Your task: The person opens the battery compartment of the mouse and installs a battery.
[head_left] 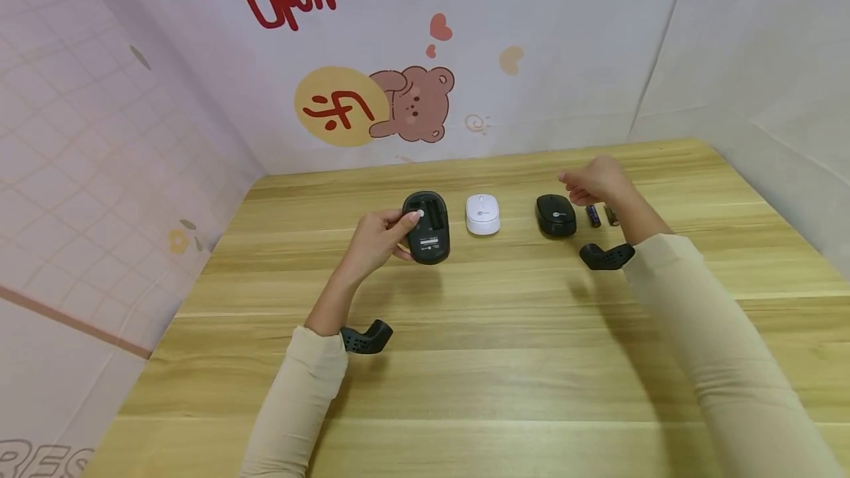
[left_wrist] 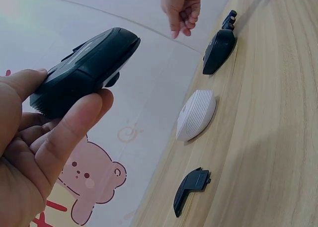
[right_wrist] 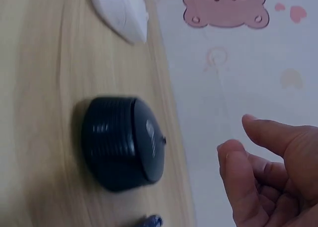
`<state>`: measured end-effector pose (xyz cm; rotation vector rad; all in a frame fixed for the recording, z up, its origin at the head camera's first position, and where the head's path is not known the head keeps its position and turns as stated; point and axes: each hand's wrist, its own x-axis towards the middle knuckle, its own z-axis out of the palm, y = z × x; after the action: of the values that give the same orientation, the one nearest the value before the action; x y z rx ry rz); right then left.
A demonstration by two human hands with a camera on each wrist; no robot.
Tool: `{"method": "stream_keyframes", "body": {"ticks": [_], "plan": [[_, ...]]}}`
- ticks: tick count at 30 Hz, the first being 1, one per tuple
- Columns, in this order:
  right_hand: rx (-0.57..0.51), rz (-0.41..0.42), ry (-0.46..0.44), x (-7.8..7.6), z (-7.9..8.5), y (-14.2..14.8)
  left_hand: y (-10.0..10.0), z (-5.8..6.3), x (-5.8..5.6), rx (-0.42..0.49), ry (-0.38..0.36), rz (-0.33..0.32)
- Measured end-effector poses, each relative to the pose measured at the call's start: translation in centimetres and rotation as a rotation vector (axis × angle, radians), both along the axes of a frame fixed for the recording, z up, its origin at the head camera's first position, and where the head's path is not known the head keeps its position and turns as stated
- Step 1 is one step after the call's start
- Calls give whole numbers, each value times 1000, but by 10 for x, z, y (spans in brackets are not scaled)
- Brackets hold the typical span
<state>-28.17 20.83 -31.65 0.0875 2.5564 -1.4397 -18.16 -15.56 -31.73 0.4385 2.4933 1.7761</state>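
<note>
My left hand (head_left: 380,242) grips a black computer mouse (head_left: 426,246), its underside facing up toward the head camera. Dark slots of an uncovered battery compartment show there, with my thumb beside them. My right hand (head_left: 598,181) hovers above the table's far right, behind a second black mouse (head_left: 556,215). Nothing shows between its thumb and index finger in the right wrist view, and its other fingers curl loosely. Below that hand lie a dark blue battery (head_left: 593,215) and another battery (head_left: 612,215), partly covered by the wrist.
Between the two black mice sits a white mouse (head_left: 482,215). A black battery cover (left_wrist: 191,187) lies on the wooden table (head_left: 505,360) near it, seen in the left wrist view. A wall cloth with a printed bear (head_left: 418,105) hangs behind the table's far edge.
</note>
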Motion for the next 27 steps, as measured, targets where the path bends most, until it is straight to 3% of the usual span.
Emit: {"method": "stream_keyframes", "body": {"ticks": [10, 14, 18, 27], "plan": [[409, 36, 117, 4, -14, 29, 2, 5, 3, 16, -10, -21], [524, 45, 127, 7, -20, 33, 1, 5, 3, 23, -10, -22], [565, 32, 115, 8, -24, 34, 0, 4, 3, 37, -24, -26], [547, 27, 89, 8, -30, 33, -1, 5, 4, 57, -41, -38]]}}
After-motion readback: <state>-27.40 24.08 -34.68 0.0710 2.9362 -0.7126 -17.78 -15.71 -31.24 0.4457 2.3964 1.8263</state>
